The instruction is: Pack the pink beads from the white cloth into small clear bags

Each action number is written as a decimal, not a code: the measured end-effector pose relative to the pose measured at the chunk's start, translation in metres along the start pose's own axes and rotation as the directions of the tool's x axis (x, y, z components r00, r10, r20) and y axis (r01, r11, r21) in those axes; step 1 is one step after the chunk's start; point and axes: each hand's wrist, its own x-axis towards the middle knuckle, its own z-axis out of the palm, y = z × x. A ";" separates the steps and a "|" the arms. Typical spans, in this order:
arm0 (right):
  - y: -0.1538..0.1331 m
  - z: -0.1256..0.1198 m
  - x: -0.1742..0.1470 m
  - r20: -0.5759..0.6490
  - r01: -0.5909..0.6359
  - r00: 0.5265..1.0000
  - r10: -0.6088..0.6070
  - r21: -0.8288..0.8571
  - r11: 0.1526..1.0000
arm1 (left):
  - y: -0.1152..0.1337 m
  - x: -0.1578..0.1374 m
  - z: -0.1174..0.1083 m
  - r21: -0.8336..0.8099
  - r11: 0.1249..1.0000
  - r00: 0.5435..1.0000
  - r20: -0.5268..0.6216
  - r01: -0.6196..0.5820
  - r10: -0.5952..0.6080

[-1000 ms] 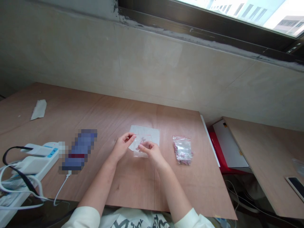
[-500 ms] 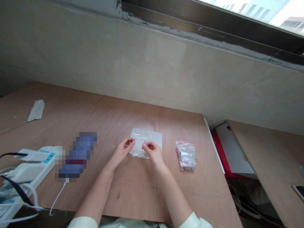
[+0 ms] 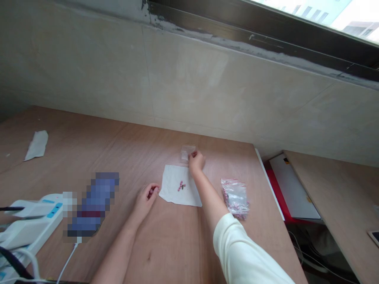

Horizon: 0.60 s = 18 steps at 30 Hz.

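Head view: a person's two bare hands work over a wooden table (image 3: 166, 244) set against a beige wall (image 3: 189, 86). The right hand (image 3: 197, 161) reaches forward, thumb and fingers pinched on the right edge of a small clear plastic bag (image 3: 186, 154), which is just beyond the far edge of a white sheet of paper (image 3: 171, 196). Near the middle of that sheet sits a small cluster of pink and dark pill-like pieces (image 3: 181, 185). The left hand (image 3: 147, 196) rests just beside the sheet's left edge, its fingers curled inward; whether it holds anything, I cannot tell. To the right of the sheet, near the right forearm, lies a pile of red-edged zip bags (image 3: 235, 197) with pink contents. Over on the left are a pixelated blue phone (image 3: 93, 205) with a white cable (image 3: 67, 262), a white power strip (image 3: 44, 228) with plugs, and, farther back, a torn paper scrap (image 3: 37, 145).
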 end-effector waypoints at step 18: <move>0.081 -0.130 -0.094 -0.281 -0.109 0.960 0.003 -0.364 0.925 | 0.005 -0.010 0.001 0.245 0.936 0.967 0.050 -0.253 0.248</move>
